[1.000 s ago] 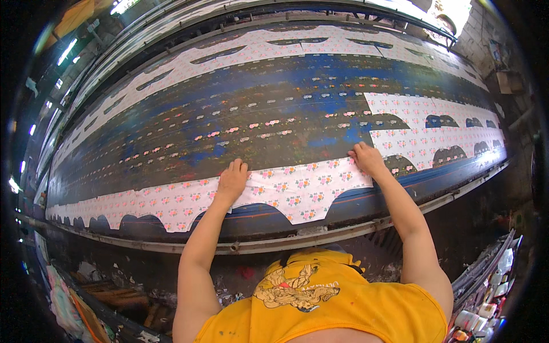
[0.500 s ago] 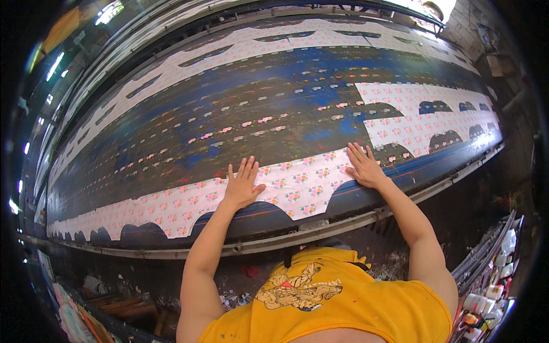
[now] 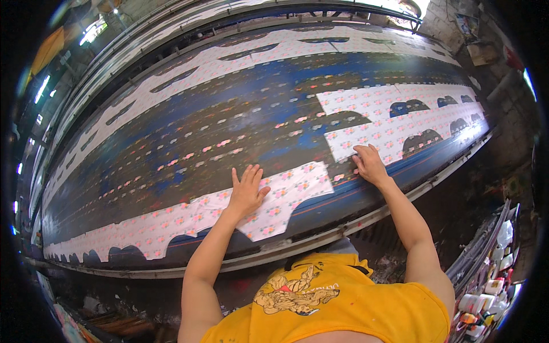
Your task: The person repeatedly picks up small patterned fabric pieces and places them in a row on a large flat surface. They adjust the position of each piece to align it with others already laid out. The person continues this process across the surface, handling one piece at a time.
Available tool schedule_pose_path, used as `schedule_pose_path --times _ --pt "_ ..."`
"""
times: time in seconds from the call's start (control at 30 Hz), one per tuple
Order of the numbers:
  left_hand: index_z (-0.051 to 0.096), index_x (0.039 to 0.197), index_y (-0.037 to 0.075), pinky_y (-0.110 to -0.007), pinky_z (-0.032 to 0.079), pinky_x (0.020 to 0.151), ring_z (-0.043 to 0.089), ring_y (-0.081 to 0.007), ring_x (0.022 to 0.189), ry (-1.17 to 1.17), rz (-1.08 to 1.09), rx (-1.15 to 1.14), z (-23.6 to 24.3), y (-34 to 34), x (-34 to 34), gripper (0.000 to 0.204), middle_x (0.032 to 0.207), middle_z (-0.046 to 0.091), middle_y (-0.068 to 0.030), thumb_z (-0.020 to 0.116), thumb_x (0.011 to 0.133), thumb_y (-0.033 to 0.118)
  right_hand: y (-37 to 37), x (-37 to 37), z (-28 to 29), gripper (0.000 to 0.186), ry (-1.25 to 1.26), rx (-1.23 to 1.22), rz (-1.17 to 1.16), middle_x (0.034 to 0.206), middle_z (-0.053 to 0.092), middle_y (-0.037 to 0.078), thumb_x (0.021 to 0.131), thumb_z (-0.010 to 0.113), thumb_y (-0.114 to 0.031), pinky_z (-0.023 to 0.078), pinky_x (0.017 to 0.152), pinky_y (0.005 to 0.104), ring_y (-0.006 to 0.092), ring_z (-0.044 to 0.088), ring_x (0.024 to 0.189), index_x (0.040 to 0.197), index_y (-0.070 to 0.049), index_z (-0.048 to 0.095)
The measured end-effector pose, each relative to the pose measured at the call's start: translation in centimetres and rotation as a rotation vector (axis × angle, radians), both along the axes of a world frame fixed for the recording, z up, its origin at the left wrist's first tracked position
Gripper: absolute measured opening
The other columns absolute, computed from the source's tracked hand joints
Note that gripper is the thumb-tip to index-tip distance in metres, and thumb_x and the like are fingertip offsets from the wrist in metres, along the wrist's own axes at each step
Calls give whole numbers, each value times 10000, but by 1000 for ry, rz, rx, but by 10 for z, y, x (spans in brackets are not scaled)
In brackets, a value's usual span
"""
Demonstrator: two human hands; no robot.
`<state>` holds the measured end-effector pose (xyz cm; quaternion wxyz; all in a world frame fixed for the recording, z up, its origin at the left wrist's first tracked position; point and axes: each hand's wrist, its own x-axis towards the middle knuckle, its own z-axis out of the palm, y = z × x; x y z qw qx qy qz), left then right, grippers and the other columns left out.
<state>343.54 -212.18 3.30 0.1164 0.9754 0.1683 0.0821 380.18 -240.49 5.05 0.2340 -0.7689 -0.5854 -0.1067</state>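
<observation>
A long pink floral fabric strip with a scalloped lower edge (image 3: 296, 199) lies along the table's near side. My left hand (image 3: 248, 191) rests on its upper edge, fingers spread, with small wrinkles nearby. My right hand (image 3: 367, 164) is beyond the strip's right end, fingers bent and apart at the corner of another floral piece (image 3: 349, 143). That piece is one of two rows of cut-out fabric lying on the right. The long dark printing table (image 3: 229, 126) beneath is spotted with blue paint and small floral print marks.
More floral strips (image 3: 249, 48) run along the table's far side. A metal rail (image 3: 349, 228) edges the near side, above a littered floor. A rack of bottles and jars (image 3: 489, 291) stands at lower right. Long rails, fluorescent lights and a block wall surround the table.
The near strip's right end sits farther left in view, with more wrinkles by my left hand. My right hand has left that end for the piece to its right, its fingers now more bent.
</observation>
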Motion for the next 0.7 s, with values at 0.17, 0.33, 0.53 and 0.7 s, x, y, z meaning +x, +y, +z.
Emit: schedule_pose_path --times 0.17,0.33,0.53,0.7 --pt "466 1442 3 -694 71 1185 354 -353 1465 -59 -42 -22 -3 -52 120 629 1550 413 -171 479 1027 476 -28 113 -2 212 9 96 63 1091 687 164 876 679 -74 480 931 468 361 632 1043 1076 -5 662" --pt "469 1441 15 -700 98 1178 367 -342 1457 -62 12 -70 -10 -104 244 598 1532 432 -163 481 1032 452 -55 230 -11 184 24 113 126 1057 688 163 836 684 -39 497 899 462 359 639 1014 1014 5 669" --pt "522 1376 28 -620 250 1140 455 -336 1345 -127 167 -25 -23 -126 345 491 1403 518 -161 582 986 320 -64 345 -15 169 128 23 100 1063 682 145 825 698 -44 493 903 466 351 631 1014 989 -4 689" --pt "648 1035 84 -492 394 896 534 -322 1057 -167 318 -79 -22 -121 386 162 1072 559 -106 682 885 138 -63 384 -20 126 165 -83 106 1019 624 107 812 742 -106 475 858 458 324 592 1004 911 -50 687"
